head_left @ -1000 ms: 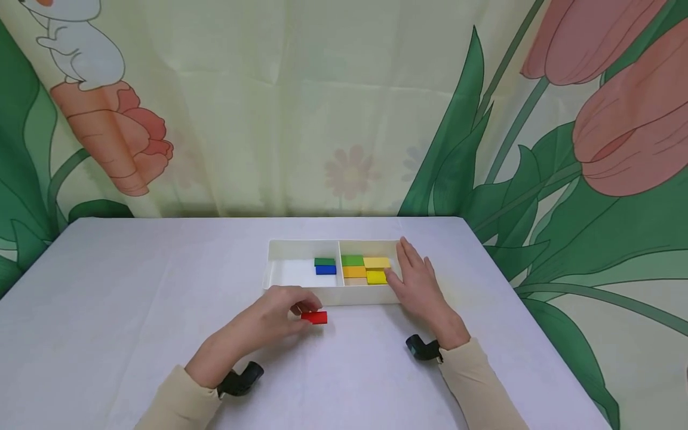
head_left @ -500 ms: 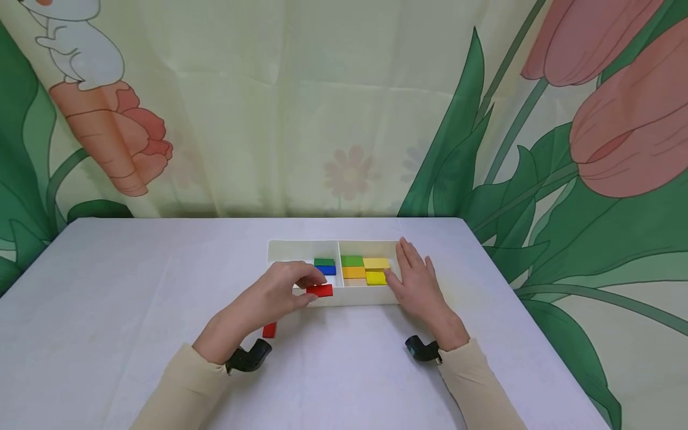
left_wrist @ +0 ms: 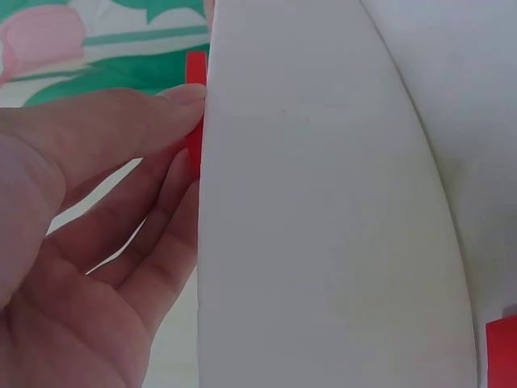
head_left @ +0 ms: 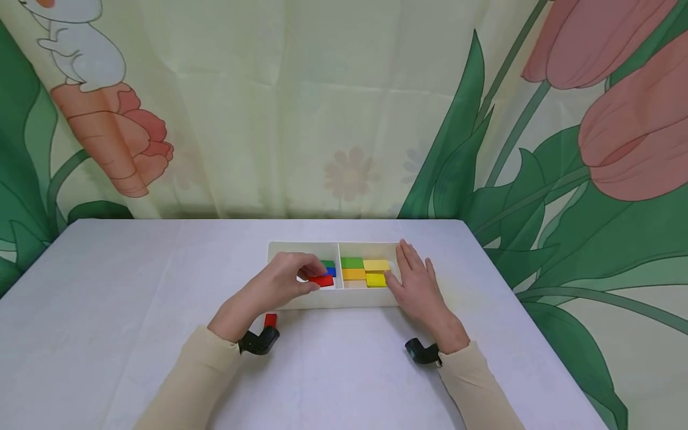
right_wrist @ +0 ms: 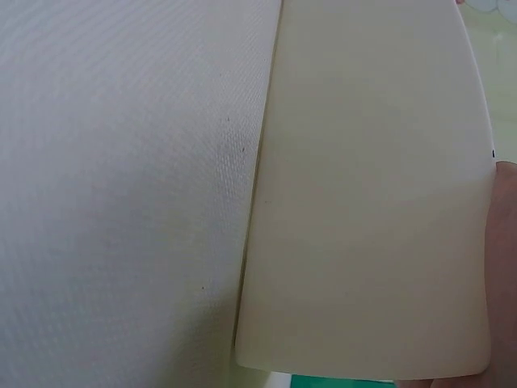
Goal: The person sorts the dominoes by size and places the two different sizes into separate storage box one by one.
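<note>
A red block (head_left: 322, 280) is pinched between the thumb and fingers of my left hand (head_left: 280, 279), just inside the front wall of the left compartment of a white two-part box (head_left: 344, 299). Behind it in that compartment lie a blue block (head_left: 331, 272) and a dark green block (head_left: 328, 264), partly covered by my fingers. The left wrist view shows the pinched block upright in frame beside the box wall (left_wrist: 323, 202). My right hand (head_left: 423, 292) rests on the box's right end with its fingers extended, the thumb over the rim.
The right compartment holds a light green block (head_left: 352, 263), an orange block (head_left: 354, 274) and yellow blocks (head_left: 376, 265). Another red block (head_left: 270, 321) lies on the white tablecloth (head_left: 134, 298) in front of the box, partly behind the left wrist camera (head_left: 260, 341).
My left hand has carried the red block from the tablecloth side up over the front wall and into the left compartment. The second red block has come into sight. My right hand stays put.
</note>
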A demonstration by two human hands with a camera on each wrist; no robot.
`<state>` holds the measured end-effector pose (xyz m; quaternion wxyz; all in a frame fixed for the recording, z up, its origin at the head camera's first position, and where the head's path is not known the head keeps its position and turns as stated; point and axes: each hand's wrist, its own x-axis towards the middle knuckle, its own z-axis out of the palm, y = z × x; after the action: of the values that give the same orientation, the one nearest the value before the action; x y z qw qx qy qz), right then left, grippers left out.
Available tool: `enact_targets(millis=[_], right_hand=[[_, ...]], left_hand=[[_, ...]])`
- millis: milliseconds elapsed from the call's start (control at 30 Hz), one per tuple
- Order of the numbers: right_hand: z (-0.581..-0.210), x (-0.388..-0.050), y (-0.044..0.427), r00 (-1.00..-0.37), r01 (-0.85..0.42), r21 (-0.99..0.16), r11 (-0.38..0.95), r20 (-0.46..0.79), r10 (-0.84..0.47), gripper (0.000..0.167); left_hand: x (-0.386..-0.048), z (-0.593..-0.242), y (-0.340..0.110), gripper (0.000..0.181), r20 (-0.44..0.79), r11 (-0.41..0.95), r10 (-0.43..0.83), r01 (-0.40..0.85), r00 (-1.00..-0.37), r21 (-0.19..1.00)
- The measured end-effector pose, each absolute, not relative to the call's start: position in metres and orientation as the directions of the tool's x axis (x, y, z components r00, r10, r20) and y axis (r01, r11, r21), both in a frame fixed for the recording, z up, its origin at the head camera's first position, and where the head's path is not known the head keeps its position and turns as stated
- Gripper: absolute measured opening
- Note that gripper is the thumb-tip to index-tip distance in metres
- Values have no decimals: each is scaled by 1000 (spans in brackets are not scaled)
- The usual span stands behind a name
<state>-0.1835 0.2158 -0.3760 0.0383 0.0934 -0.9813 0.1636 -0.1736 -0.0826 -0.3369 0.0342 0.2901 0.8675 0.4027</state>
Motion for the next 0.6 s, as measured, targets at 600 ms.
enact_targets(millis=[600], right_hand=[[-379,-187,217,-978,-200,-327,924,121,-169,72]], left_hand=[[-202,-339,-70,21,65,573,502,388,-863,722]])
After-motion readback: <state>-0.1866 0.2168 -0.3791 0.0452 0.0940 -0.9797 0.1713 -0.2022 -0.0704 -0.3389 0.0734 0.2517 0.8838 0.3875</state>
